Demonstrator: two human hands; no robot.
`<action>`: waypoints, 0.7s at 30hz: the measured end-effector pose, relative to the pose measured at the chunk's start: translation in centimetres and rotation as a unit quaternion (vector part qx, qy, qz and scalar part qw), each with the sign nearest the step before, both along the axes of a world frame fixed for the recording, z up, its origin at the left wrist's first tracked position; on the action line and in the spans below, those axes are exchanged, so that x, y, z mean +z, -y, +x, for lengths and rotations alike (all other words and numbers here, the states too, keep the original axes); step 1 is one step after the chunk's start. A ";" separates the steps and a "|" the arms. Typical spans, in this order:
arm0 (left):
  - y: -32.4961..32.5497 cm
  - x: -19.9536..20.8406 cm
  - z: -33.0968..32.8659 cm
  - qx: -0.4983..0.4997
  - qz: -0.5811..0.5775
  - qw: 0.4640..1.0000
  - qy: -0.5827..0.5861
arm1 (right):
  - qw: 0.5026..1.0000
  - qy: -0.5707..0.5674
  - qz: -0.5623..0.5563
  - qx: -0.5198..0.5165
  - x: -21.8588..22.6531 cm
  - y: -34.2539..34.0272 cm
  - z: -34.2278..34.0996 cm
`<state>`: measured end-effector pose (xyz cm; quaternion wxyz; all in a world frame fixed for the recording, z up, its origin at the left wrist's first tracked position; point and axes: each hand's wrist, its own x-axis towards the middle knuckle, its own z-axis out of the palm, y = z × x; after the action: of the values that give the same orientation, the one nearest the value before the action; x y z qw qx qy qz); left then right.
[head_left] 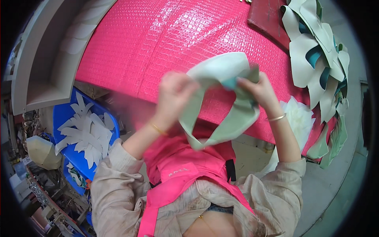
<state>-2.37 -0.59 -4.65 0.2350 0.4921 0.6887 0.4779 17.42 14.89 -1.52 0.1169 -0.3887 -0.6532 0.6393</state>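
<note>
A pale green shoe upper [242, 118], shaped like an open loop with a whitish top part, is held up in front of my body above the pink table's near edge. My right hand [258, 89] grips its upper right side, thumb on a small teal patch [229, 83]. Curled and blurred by motion, my left hand [175, 94] is closed at the loop's left edge; its fingertips are partly hidden. At the right, a pile of similar pale shoe uppers [312, 51] with teal linings hangs over the table's side.
Pink textured sheeting covers the table [130, 51]. A dark red board [268, 23] lies at its far right. A sheer white bundle [296, 118] sits by my right forearm. At the left are a grey-white open tray [43, 71] and a blue bin [112, 136] holding white cut pieces [89, 130].
</note>
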 end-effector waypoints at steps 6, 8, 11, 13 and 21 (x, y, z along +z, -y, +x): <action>1.1 3.1 -0.3 0.063 0.215 0.948 -0.228 | 0.990 -0.046 0.127 -0.033 -1.8 -0.1 -1.7; 3.5 5.6 1.0 -0.179 0.209 0.944 -0.183 | 0.984 -0.059 0.167 0.022 0.1 -0.4 -3.6; 5.2 2.8 2.5 -0.272 0.048 0.948 -0.156 | 0.994 -0.080 0.072 -0.021 0.6 -2.3 -4.7; 6.2 1.1 2.8 -0.265 -0.058 0.959 0.079 | 0.995 -0.079 0.052 -0.017 -0.2 -4.0 -4.1; 4.3 0.6 6.4 -0.077 0.025 0.986 -0.147 | 0.763 0.016 0.629 0.145 3.7 -1.3 -6.4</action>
<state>4.01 -4.88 -4.01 0.1550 0.6144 0.6633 0.3981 11.03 16.15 2.17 0.2302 -0.1387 -0.9592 0.0875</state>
